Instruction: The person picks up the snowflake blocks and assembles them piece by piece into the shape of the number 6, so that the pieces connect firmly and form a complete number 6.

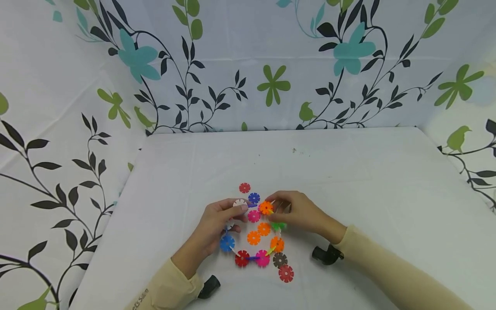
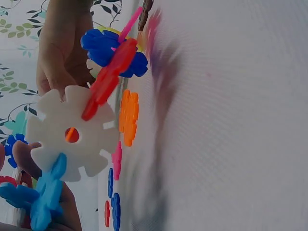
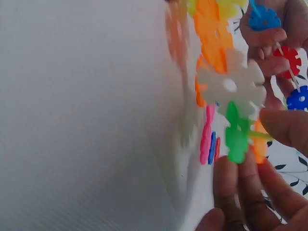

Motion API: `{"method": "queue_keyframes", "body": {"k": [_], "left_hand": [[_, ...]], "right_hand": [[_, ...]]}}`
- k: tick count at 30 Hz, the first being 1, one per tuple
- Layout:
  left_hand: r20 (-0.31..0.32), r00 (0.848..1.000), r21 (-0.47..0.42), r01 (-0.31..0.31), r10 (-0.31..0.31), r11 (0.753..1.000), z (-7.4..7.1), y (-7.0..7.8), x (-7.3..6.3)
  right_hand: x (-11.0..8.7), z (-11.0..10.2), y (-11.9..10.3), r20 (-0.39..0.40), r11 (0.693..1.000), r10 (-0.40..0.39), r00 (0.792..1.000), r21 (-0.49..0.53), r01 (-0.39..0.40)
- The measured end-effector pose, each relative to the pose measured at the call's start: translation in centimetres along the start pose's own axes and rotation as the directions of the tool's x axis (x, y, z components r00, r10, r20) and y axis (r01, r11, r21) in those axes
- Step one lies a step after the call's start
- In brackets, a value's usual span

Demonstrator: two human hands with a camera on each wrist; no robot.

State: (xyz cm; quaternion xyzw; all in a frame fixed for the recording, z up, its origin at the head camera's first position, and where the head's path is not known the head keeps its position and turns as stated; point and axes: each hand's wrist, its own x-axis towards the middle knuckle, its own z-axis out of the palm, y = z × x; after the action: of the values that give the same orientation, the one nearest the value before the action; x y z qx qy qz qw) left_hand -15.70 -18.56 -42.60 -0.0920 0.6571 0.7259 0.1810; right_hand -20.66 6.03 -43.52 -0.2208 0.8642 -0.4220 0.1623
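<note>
A chain of notched plastic linking discs, mostly set at right angles to each other, curves between my two hands. My left hand (image 1: pixel 218 219) pinches the chain's white disc (image 1: pixel 240 202) between thumb and fingers, with a light blue disc (image 1: pixel 227 243) hanging below. My right hand (image 1: pixel 298 211) grips its other side at an orange disc (image 1: pixel 265 208), beside a green disc (image 3: pixel 237 137) and a white disc (image 3: pixel 232 85). Along the near side run a red disc (image 1: pixel 242 258) and a pink disc (image 1: pixel 262 258). Whether the chain's top ends join, I cannot tell.
Loose discs lie on the white table (image 1: pixel 368 172): a red one (image 1: pixel 244 187) and a blue one (image 1: pixel 254 198) beyond, orange ones (image 1: pixel 253 237) inside the curve, a brown one (image 1: pixel 280 259) and another red (image 1: pixel 286 273) nearer. Patterned cloth (image 1: pixel 240 51) hangs behind.
</note>
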Motion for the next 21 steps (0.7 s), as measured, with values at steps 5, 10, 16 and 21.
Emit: {"method": "queue_keyframes", "body": {"k": [5, 10, 16, 21], "left_hand": [[0.029, 0.999, 0.007, -0.013, 0.013, 1.0, -0.1, -0.1, -0.1], [0.031, 0.999, -0.005, -0.016, 0.016, 1.0, -0.1, -0.2, -0.2], [0.022, 0.999, -0.007, -0.04, 0.04, 0.999, 0.0, -0.4, -0.2], [0.021, 0.998, -0.001, -0.064, 0.064, 0.998, 0.0, -0.4, -0.2]], "right_hand": [[-1.1, 0.4, -0.7, -0.12, 0.996, -0.079, 0.99, 0.037, 0.084], [-1.5, 0.7, -1.0, -0.19, 0.991, -0.126, 0.974, 0.015, 0.131], [-1.8, 0.8, -1.3, -0.229, 0.982, -0.188, 0.955, -0.031, 0.186], [-2.0, 0.8, -1.3, -0.268, 0.965, -0.259, 0.928, -0.103, 0.24]]}}
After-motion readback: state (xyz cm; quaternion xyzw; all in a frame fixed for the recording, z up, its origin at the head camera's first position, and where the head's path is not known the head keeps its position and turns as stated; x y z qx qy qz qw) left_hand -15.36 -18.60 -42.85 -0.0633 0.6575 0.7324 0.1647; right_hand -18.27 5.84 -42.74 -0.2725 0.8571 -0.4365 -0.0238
